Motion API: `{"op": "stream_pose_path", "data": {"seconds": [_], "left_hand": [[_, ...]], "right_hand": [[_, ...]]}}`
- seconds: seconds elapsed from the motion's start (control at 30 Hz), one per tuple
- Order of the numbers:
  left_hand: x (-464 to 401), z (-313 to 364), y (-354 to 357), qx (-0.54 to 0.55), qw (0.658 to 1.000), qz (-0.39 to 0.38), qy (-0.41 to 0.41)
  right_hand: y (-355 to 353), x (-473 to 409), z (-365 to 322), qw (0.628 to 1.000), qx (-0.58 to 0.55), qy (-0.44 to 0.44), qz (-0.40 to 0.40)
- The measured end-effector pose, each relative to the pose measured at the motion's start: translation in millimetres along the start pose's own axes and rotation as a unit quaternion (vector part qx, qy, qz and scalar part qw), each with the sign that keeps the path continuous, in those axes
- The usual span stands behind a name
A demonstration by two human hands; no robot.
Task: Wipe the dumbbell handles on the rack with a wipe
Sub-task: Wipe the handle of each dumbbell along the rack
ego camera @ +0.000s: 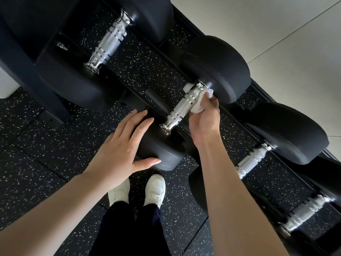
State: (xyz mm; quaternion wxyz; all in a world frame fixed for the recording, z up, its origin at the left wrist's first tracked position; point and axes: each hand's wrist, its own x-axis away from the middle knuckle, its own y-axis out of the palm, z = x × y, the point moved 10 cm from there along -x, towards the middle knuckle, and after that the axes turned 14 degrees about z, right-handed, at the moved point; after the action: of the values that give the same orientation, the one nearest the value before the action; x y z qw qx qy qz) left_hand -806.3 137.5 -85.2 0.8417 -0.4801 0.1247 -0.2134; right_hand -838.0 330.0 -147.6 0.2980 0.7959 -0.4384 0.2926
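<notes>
Slippage is the risk: right hand (203,119) clamps a white wipe (198,104) around the far end of the middle dumbbell handle (181,109) on the rack (129,58), left hand (121,146) flat, fingers apart, on its near head (162,146), so the dumbbell could roll.

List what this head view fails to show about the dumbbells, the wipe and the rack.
- Far end of the middle handle: wrapped by the white wipe and the right hand.
- Near head of that dumbbell: partly under the left hand.
- Whether any handle is already clean: not discernible.
- Rightmost handle: blurred near the frame edge.
- Rack: cut off by the frame's edges.
</notes>
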Motion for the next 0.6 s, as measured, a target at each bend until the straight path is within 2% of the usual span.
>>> {"op": "stream_pose_path", "data": {"seconds": [0.4,0.6], "left_hand": [[0.6,0.2,0.2,0.006,1.000,0.006,-0.001],[0.3,0.8,-0.2,0.007,1.000,0.006,-0.001]], "right_hand": [[-10.0,11.1,12.5,0.987,0.122,-0.026,-0.098],[-25.2,25.7,43.6,0.975,0.190,0.011,-0.115]]}}
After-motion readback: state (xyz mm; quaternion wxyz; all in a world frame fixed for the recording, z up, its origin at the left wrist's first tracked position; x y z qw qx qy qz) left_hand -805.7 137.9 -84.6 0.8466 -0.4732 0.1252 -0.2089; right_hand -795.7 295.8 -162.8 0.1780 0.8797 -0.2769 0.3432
